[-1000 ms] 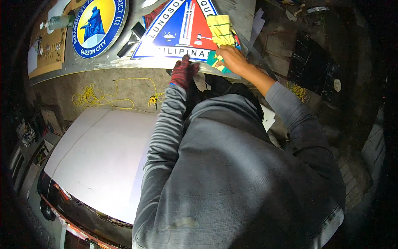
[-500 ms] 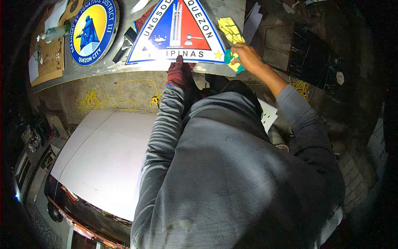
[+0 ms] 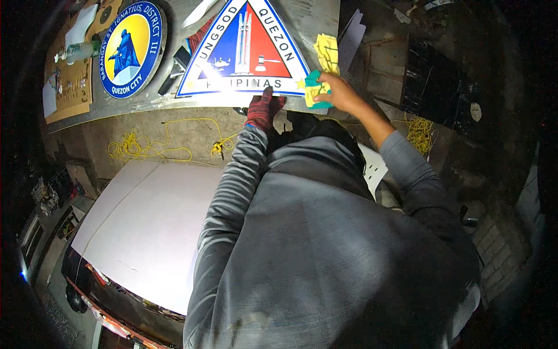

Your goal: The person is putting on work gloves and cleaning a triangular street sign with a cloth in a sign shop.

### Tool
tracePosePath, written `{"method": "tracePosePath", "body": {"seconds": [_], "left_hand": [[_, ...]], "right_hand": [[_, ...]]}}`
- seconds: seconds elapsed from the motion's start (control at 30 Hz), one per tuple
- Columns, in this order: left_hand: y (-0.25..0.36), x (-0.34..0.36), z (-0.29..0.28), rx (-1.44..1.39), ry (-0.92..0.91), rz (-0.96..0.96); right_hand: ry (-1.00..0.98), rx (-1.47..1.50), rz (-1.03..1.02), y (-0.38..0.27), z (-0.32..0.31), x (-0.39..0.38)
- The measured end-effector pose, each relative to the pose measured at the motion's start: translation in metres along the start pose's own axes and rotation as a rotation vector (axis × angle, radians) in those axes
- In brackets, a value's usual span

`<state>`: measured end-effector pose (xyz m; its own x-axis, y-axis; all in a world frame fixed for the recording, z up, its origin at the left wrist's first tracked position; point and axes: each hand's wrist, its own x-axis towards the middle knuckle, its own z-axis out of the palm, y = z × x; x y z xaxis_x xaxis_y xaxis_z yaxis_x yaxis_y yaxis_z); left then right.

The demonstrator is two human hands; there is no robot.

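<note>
Basically, the main change is at the right corner of the triangular sign (image 3: pixel 247 64). Half a second ago the yellow-green cloth (image 3: pixel 326 55) sat just off that corner, with the yellow star fully showing. Now its lower end laps the corner and hides part of the star. Upper end sticks up beside the sign's right edge, over the gray table (image 3: pixel 319 20). A second ago it covered more of that side.

Right hand (image 3: pixel 343 96) is bare, fingers closed around the cloth. Left hand (image 3: pixel 264 109), in a red-and-dark glove, is at the sign's lower edge, one finger pointing up to it. It's shifted right along that edge vs. the last frame. Can't tell if the other fingers grip; they're bunched and partly hidden.

Sign lies face up at the table's near edge. Round sign (image 3: pixel 129 52) stays to its left, black-handled tool (image 3: pixel 170 83) between them, clear bottle (image 3: pixel 81 52) further left. Yellow cable (image 3: pixel 131 145) on the floor and big white panel (image 3: pixel 145 227) unchanged. Whole view has tilted slightly.
</note>
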<state>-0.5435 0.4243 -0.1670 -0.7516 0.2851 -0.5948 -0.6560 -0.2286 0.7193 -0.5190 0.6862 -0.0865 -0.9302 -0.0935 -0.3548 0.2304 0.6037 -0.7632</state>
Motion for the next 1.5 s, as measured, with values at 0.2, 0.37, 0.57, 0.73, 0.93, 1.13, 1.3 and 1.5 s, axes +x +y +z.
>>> {"method": "tracePosePath", "body": {"seconds": [0.2, 0.37, 0.57, 0.73, 0.93, 1.13, 1.3, 1.5], "left_hand": [[0.022, -0.007, 0.011, -0.415, 0.212, -0.327], [0.025, -0.008, 0.01, -0.269, 0.107, -0.279], [0.024, -0.011, 0.013, -0.271, 0.117, -0.186], [0.024, -0.011, 0.012, -0.329, 0.122, -0.249], [0.02, -0.009, 0.01, -0.322, 0.125, -0.272], [0.021, -0.011, 0.015, -0.334, 0.161, -0.195], [0.02, -0.012, 0.012, -0.267, 0.122, -0.198], [0.024, -0.012, 0.013, -0.41, 0.186, -0.237]], "right_hand": [[-0.011, -0.006, 0.141, -0.004, -0.004, 0.014], [-0.009, -0.079, 0.141, -0.015, -0.016, 0.057], [0.081, -0.15, 0.058, -0.019, -0.026, 0.12], [0.141, -0.202, 0.149, -0.035, -0.039, 0.184], [0.207, -0.18, 0.193, -0.053, -0.052, 0.263], [0.332, -0.245, 0.173, -0.064, -0.06, 0.33], [0.375, -0.333, 0.219, -0.063, -0.065, 0.378], [0.522, -0.444, 0.166, -0.087, -0.082, 0.392]]}}
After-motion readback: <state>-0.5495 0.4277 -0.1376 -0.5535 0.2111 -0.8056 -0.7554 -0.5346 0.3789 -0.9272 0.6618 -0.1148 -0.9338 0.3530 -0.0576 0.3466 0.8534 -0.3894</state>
